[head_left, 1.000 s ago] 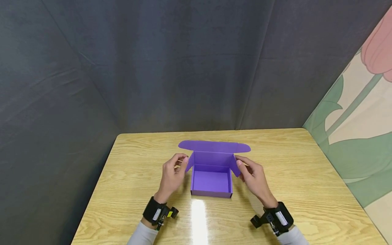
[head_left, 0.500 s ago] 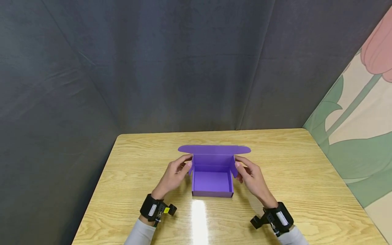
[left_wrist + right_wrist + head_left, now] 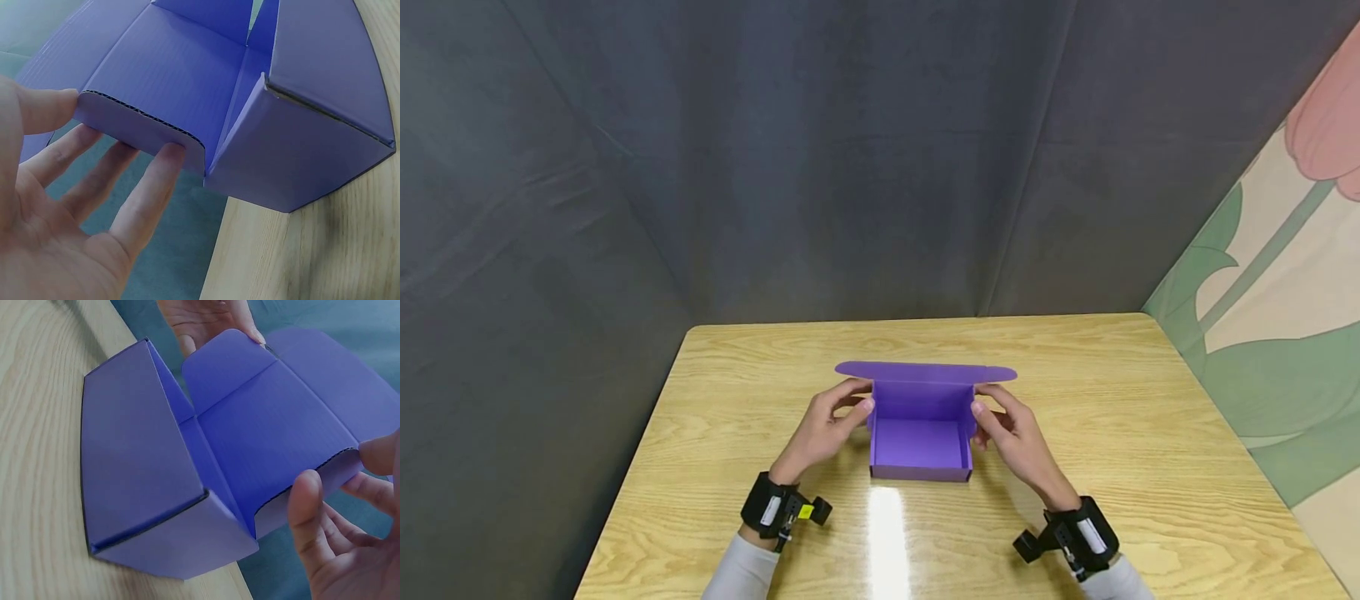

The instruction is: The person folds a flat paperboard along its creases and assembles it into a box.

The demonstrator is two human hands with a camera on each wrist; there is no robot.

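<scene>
A purple cardboard mailer box (image 3: pixel 921 450) sits on the table, its lid (image 3: pixel 925 400) raised at the back and its inside empty. Folded forward from the lid's sides are the side flaps. My left hand (image 3: pixel 827 425) holds the left side flap (image 3: pixel 137 128), thumb on its outer face and index finger at the lid's crease. On the other side, my right hand (image 3: pixel 1018 433) holds the right side flap (image 3: pixel 275 509) in the same way. Along the lid's upper edge, the long front flap (image 3: pixel 925 372) with rounded ends sticks out.
A wooden table (image 3: pixel 737 392) lies under the box, with a bright glare strip in front of it. Behind stands a dark grey curtain (image 3: pixel 850 167). Flower-patterned fabric (image 3: pixel 1285 333) hangs on the right. Each wrist wears a black camera band (image 3: pixel 771 508).
My left hand has moved right and pushed the left flap inward. The right flap has also folded in under my right hand. The lid's front flap appears lower and narrower.
</scene>
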